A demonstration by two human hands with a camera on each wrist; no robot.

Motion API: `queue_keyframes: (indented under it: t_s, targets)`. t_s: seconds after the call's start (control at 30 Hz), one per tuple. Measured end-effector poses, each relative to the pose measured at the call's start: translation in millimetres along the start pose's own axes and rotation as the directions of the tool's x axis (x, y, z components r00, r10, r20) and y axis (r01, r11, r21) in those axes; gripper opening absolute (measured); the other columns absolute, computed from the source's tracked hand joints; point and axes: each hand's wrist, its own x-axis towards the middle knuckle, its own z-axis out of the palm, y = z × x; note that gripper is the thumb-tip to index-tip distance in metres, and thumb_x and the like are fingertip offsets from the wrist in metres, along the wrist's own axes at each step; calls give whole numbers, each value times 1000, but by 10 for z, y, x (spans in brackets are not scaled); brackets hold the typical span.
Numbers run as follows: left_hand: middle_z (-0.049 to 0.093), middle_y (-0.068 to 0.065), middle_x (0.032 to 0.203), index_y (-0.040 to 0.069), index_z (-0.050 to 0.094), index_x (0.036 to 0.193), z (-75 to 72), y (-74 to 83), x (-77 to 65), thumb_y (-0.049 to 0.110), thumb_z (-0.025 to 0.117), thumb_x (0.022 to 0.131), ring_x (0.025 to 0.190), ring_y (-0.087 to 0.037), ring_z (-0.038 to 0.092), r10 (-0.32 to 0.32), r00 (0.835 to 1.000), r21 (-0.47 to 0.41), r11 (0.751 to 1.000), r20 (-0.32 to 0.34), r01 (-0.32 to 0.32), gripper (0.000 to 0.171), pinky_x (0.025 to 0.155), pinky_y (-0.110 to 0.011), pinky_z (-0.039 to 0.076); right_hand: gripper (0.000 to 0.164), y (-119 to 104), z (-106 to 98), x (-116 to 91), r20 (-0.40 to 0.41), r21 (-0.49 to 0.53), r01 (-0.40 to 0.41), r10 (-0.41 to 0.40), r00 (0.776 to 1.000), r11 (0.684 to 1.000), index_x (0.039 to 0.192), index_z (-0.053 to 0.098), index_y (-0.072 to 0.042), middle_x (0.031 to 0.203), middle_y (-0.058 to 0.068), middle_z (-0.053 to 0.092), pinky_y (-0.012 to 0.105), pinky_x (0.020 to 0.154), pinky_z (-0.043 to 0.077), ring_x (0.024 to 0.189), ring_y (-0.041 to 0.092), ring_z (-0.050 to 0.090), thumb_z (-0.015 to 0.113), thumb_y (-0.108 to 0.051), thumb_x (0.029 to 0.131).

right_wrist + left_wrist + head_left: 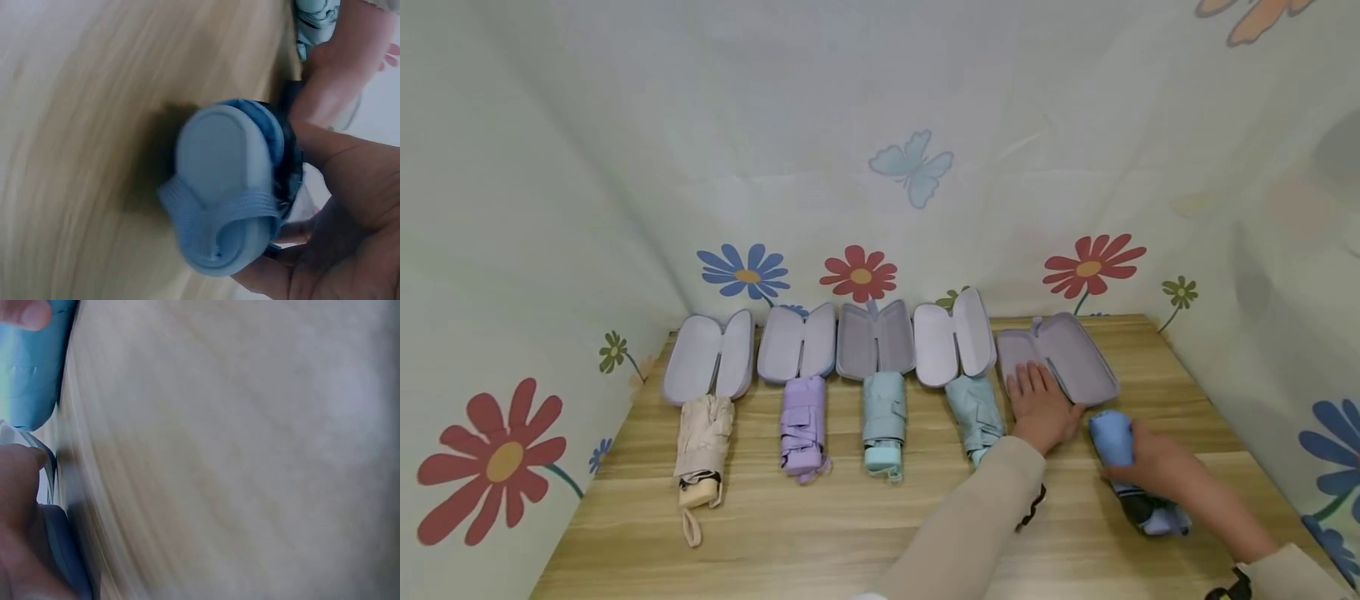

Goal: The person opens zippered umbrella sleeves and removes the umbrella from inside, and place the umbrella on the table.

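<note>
My right hand point(1161, 462) grips a folded blue umbrella point(1111, 437) at the right of the table, its far end pointing toward an open case. In the right wrist view the umbrella's pale blue handle end point(219, 169) with its wrist strap point(244, 206) faces the camera, and the fingers point(269, 275) curl around its side. With fingers spread out, my left hand point(1043, 408) rests on the near left part of the open grey-purple case point(1078, 362). The left wrist view shows the blue umbrella point(28, 375) close beside that hand point(22, 519).
Several more open cases point(801, 342) stand in a row along the back wall. In front of them lie folded umbrellas: beige point(703, 437), purple point(803, 425) and teal ones point(884, 417). Cloth walls with printed flowers point(1093, 267) enclose the wooden table point(820, 533).
</note>
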Motion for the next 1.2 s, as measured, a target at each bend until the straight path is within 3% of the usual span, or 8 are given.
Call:
queue_keyframes:
  t_s: [0.2,0.37,0.53,0.7,0.87,0.93,1.07,1.2]
  targets:
    - [1,2,171,23,2,164,-12,-42,-13,78,23,96,157,-18,-2,-3,1000,-26,1000,29,4,90,124,-41,5,110,-62,69,11,-4,7,-35,35,999,999,135,26,29,114,49,53,60,78,52,97,54,62,79,-52,83]
    - [3,2,171,21,5,165,-116,-149,-56,74,30,98,157,-18,0,17,999,-110,994,50,-11,89,125,-40,5,112,-178,111,54,-8,24,-26,26,1000,999,139,26,28,122,50,51,59,80,52,102,54,62,78,-55,84]
    - [9,1,170,18,11,165,-248,-249,-85,66,33,103,157,-18,4,42,997,-220,975,57,-29,81,125,-37,7,107,-315,138,144,-71,9,22,-22,997,1000,137,31,27,123,48,52,59,82,52,105,54,62,80,-50,83]
    - [19,-2,168,13,22,163,-335,-340,-87,57,35,106,156,-21,11,90,994,-321,945,56,-68,73,124,-36,13,100,-427,196,253,-111,39,46,-41,993,998,136,35,26,118,44,58,56,77,54,97,47,65,80,-46,83]
    - [45,-3,155,11,30,160,-450,-351,-89,49,41,107,145,-20,36,179,983,-287,940,-49,-185,66,117,-32,30,89,-364,156,305,-135,130,104,-86,987,986,138,38,24,122,43,57,57,82,53,104,50,63,72,-44,93]
    - [51,-3,151,11,30,160,-501,-330,-109,49,46,105,141,-19,42,189,980,-275,940,-69,-200,68,115,-31,33,84,-283,98,277,-112,192,115,-95,989,975,139,38,24,124,43,57,56,82,54,104,48,64,66,-44,98]
    - [48,-2,152,14,30,160,-606,-236,-256,64,49,99,143,-18,39,155,987,-172,972,-47,-161,81,118,-34,28,72,-36,-47,205,-88,239,96,-77,993,966,138,41,23,122,43,56,56,83,54,106,51,62,55,-38,105]
    - [38,0,159,20,28,161,-600,-118,-411,85,42,87,149,-20,30,101,995,-46,994,17,-100,99,122,-41,20,58,158,-167,134,-135,176,81,-57,989,981,133,44,23,120,44,56,60,83,52,109,58,58,54,-26,105]
